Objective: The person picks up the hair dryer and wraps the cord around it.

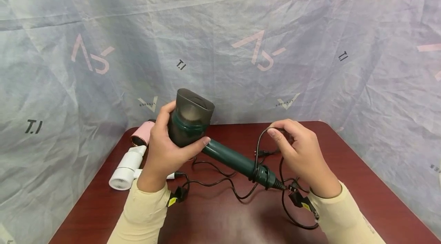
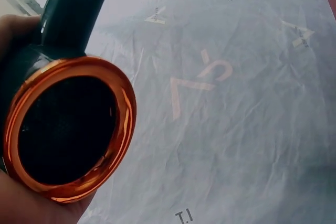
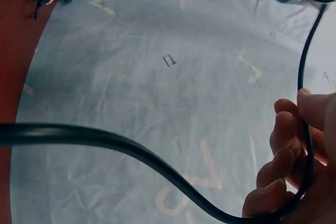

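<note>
My left hand [image 1: 169, 144] grips the head of a dark green hair dryer [image 1: 234, 156], held tilted above the table with its handle sloping down to the right. A smoky see-through nozzle [image 1: 194, 108] caps the upper end. In the left wrist view the dryer's other end shows a copper-coloured ring [image 2: 126, 124]. Between thumb and fingers, my right hand [image 1: 303, 152] pinches the black power cord [image 1: 257, 148]. Part of that cord is looped around the lower handle. The right wrist view shows the cord [image 3: 302, 61] running from the dryer through the fingers.
A white hair dryer [image 1: 125, 169] and a pink hair dryer [image 1: 144, 131] lie at the left of the dark red table [image 1: 220, 213]. Black cords [image 1: 237, 194] and a plug [image 1: 263, 153] lie across its middle. A printed grey cloth [image 1: 213, 45] hangs behind.
</note>
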Tool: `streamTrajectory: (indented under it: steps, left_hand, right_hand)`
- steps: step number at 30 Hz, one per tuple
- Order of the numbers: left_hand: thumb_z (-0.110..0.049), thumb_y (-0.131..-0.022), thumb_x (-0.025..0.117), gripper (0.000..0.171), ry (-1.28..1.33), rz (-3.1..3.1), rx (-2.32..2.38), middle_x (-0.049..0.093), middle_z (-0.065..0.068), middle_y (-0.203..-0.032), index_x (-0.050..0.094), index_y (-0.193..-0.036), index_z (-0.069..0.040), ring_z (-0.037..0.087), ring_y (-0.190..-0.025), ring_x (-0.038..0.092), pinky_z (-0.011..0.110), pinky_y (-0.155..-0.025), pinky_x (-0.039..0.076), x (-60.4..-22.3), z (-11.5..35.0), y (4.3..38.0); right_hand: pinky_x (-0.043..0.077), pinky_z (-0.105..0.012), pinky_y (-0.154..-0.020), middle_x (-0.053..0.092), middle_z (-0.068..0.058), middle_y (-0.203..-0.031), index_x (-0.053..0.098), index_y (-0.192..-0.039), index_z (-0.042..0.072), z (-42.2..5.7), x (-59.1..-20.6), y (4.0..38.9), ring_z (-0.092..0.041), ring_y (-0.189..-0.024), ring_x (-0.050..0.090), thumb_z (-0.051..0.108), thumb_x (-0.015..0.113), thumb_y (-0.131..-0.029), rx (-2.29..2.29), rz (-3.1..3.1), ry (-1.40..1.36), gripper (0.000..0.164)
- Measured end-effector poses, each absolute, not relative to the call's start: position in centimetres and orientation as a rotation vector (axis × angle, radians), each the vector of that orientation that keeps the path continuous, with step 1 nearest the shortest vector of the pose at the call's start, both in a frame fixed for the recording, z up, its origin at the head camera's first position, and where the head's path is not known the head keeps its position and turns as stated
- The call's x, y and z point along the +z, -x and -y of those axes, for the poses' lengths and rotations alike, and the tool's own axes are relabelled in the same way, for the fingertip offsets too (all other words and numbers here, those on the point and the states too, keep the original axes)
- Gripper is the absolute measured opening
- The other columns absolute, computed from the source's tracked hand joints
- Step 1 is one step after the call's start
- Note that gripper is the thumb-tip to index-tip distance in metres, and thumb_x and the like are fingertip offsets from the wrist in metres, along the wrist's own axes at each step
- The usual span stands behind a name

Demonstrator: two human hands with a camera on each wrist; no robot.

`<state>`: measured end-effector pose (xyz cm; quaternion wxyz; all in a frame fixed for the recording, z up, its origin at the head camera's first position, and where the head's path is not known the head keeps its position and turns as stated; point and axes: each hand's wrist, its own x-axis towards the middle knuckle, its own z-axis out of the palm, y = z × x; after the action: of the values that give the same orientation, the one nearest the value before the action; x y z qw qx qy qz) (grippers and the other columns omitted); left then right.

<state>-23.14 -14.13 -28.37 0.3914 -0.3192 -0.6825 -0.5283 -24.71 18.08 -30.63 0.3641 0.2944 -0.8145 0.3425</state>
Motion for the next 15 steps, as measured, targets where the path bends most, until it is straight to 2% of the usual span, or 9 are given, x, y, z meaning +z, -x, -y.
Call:
streamTrajectory:
  steps: [5,11,15]
  left_hand:
    - [0.005,-0.067,0.089,0.086,0.861,1.664,-1.493,0.065,0.013,-0.122,0.052,-0.143,-0.008,0.027,-0.105,0.064,0.031,-0.09,0.055,-28.7,14.4,23.7]
    - [0.008,-0.072,0.085,0.082,0.834,1.6,-1.612,0.063,0.017,-0.125,0.049,-0.144,-0.006,0.03,-0.106,0.064,0.033,-0.089,0.057,-28.5,14.3,23.5]
    - [0.006,-0.074,0.084,0.078,0.76,1.573,-1.646,0.062,0.017,-0.126,0.05,-0.143,-0.007,0.03,-0.106,0.064,0.032,-0.089,0.057,-28.4,14.3,23.5]
  right_hand:
    - [0.043,-0.02,-0.058,0.059,0.016,-0.089,0.071,-0.108,0.025,-17.6,-31.1,25.0,-0.003,-0.066,0.048,0.021,0.068,-0.101,0.886,2.157,-0.769,0.008]
    - [0.048,-0.021,-0.062,0.064,0.013,-0.095,0.07,-0.109,0.025,-16.9,-31.5,25.2,-0.004,-0.07,0.054,0.019,0.065,-0.103,0.891,2.191,-0.855,0.01]
    - [0.049,-0.022,-0.064,0.062,0.017,-0.097,0.066,-0.109,0.034,-16.5,-32.0,25.0,-0.004,-0.073,0.056,0.026,0.06,-0.106,0.959,2.242,-0.896,0.011]
